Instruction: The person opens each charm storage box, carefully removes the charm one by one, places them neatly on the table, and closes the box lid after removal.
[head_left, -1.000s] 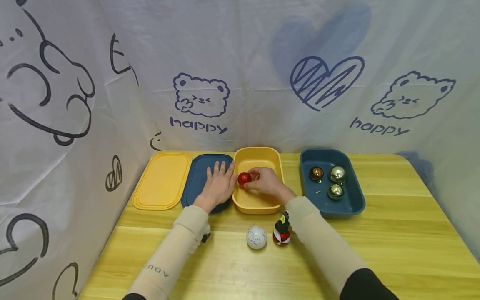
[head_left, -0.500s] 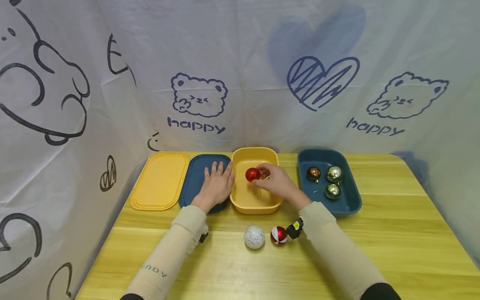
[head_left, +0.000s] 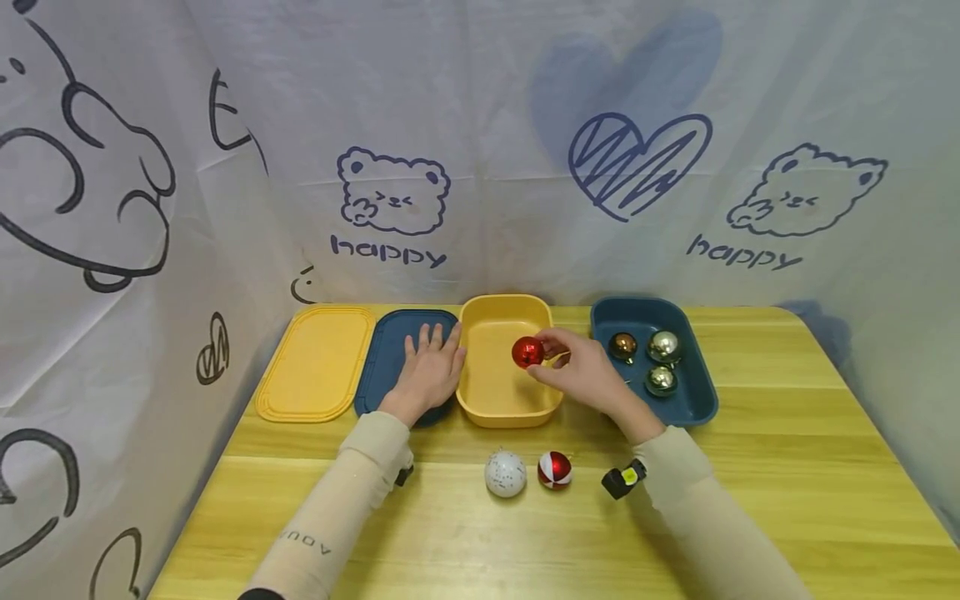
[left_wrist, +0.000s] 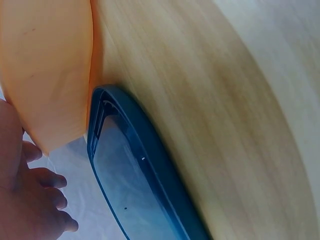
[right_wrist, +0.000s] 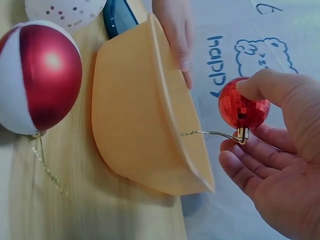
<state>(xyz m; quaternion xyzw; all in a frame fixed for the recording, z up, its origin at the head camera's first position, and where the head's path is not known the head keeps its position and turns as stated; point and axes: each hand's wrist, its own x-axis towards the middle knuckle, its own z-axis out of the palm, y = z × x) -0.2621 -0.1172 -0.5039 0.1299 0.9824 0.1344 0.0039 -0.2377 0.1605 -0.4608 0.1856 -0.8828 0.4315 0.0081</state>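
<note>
Between thumb and fingers, my right hand (head_left: 581, 367) pinches a shiny red faceted Christmas ball (head_left: 528, 352) with a gold cap. Its gold string (right_wrist: 210, 133) trails toward the yellow box in the right wrist view. The ball hangs over the right side of the yellow box (head_left: 504, 417), whose inside shows nothing else. My left hand (head_left: 430, 371) lies with spread, straight fingers over the blue lid (head_left: 382, 367), fingertips right at the box's left rim. In the left wrist view, fingers (left_wrist: 52, 192) reach past the box wall (left_wrist: 47, 75).
A blue box (head_left: 701, 400) on the right holds a brown ball (head_left: 622, 346), a silver ball (head_left: 664, 347) and a gold ball (head_left: 662, 381). In front lie a speckled white ball (head_left: 506, 474) and a red-and-white ball (head_left: 555, 470). A yellow lid (head_left: 317, 362) lies far left.
My right hand has lifted the red Christmas ball from the left side of the yellow box and carried it rightward. My left hand has stayed in place.
</note>
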